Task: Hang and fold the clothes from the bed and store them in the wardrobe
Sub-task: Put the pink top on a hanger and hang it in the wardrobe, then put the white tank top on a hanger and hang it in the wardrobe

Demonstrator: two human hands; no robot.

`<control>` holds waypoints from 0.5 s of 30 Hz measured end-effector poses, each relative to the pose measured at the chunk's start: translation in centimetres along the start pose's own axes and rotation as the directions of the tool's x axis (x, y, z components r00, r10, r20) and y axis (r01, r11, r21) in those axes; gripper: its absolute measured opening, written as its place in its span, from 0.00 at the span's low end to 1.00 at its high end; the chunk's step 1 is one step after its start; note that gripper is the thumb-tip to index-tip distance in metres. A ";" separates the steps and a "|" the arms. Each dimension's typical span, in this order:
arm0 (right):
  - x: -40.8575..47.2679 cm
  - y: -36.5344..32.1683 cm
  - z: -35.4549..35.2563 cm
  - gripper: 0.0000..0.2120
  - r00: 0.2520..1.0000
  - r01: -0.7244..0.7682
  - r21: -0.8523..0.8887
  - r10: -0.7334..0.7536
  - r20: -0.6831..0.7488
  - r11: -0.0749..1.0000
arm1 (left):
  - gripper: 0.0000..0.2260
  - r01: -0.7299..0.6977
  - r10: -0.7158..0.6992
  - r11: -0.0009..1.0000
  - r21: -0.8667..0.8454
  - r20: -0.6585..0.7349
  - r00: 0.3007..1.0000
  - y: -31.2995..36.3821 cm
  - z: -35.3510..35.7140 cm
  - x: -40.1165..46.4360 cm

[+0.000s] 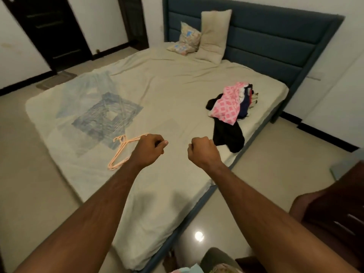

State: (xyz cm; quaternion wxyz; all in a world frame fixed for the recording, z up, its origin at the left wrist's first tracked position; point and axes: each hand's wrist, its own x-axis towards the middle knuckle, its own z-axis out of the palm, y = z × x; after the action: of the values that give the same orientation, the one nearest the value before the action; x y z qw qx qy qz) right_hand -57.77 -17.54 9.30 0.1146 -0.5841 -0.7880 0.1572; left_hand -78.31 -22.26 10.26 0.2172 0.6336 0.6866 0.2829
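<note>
A pile of clothes (233, 104) lies on the right side of the bed (167, 91): a pink-and-white patterned piece on top, dark and black garments under it, one black piece trailing toward the bed's edge. Several peach plastic hangers (122, 149) rest on the sheet at the left. My left hand (150, 149) is held out over the bed as a fist, just right of the hangers and holding nothing. My right hand (202, 149) is also a fist, empty, just left of the trailing black garment. Both hands are apart from the clothes.
Two pillows (208, 36) lean on the blue headboard (266, 42). A dark door (51, 30) stands at the back left, with a mat on the floor. Dark wooden furniture (338, 211) is at the right edge. Tiled floor surrounds the bed.
</note>
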 end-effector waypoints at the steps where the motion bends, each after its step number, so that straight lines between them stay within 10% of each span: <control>1: 1.1 1.4 -0.2 0.15 1.000 -0.016 -0.001 0.016 -0.001 1.000 | 0.14 -0.010 0.010 1.000 0.002 0.016 1.000 0.7 0.9 1.7; 15: 19.4 19.8 -5.3 0.11 0.987 -0.123 -0.071 0.130 0.097 0.990 | 0.12 0.021 -0.018 0.998 -0.063 0.056 0.998 9.3 13.8 22.7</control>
State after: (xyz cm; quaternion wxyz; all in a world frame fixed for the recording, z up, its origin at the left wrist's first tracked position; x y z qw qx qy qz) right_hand -44.04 6.95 6.59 0.0453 -0.6275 -0.7589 0.1682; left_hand -64.66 2.22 7.50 0.2591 0.6273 0.6770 0.2847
